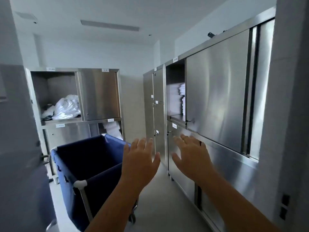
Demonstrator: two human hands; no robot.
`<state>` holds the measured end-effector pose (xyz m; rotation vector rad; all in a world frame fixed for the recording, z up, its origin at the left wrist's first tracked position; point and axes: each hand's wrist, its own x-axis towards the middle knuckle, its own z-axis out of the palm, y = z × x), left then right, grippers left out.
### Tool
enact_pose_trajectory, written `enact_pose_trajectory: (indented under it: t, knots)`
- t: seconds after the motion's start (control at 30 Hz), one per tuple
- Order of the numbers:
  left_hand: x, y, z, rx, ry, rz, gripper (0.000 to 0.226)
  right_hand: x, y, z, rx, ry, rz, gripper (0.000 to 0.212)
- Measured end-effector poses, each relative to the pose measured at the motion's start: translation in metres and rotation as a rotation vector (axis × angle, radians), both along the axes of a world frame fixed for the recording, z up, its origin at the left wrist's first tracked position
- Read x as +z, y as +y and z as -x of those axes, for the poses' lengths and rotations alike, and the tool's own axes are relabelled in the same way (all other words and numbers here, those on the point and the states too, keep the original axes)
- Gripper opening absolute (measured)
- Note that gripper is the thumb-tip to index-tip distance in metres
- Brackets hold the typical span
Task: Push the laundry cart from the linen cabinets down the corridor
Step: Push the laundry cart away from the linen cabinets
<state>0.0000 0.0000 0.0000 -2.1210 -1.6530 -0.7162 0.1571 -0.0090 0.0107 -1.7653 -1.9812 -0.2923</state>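
Note:
The laundry cart (87,166) is a blue fabric bin on a metal frame with white corner caps, standing at lower left in front of a steel linen cabinet (100,96). Its inside looks empty and is split by a fabric divider. My left hand (140,161) is raised with fingers spread, over the cart's right rim from this angle and holding nothing. My right hand (190,158) is also raised and spread, in front of the right-hand cabinets (217,104), touching nothing.
The left cabinet's open compartment holds crumpled white linen (66,108). Folded white towels (181,97) are stacked in an open compartment on the right. A grey floor strip (160,198) runs between cart and right cabinets. A grey door or wall (18,148) stands close at left.

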Motion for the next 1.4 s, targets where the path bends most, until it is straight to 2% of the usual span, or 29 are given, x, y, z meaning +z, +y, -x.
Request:
enact_pose_trajectory:
  t: [0.37, 0.7, 1.4]
  knots:
    - [-0.004, 0.159, -0.048, -0.005, -0.002, -0.067, 0.055, 0.001, 0.153, -0.038, 0.031, -0.043, -0.104, 0.054]
    - [-0.016, 0.314, -0.076, 0.019, -0.02, -0.041, 0.052, -0.011, 0.308, -0.067, 0.054, -0.062, -0.058, 0.056]
    - [-0.041, 0.711, -0.019, 0.013, -0.042, 0.008, 0.056, -0.03, 0.702, -0.004, 0.082, -0.048, -0.016, 0.055]
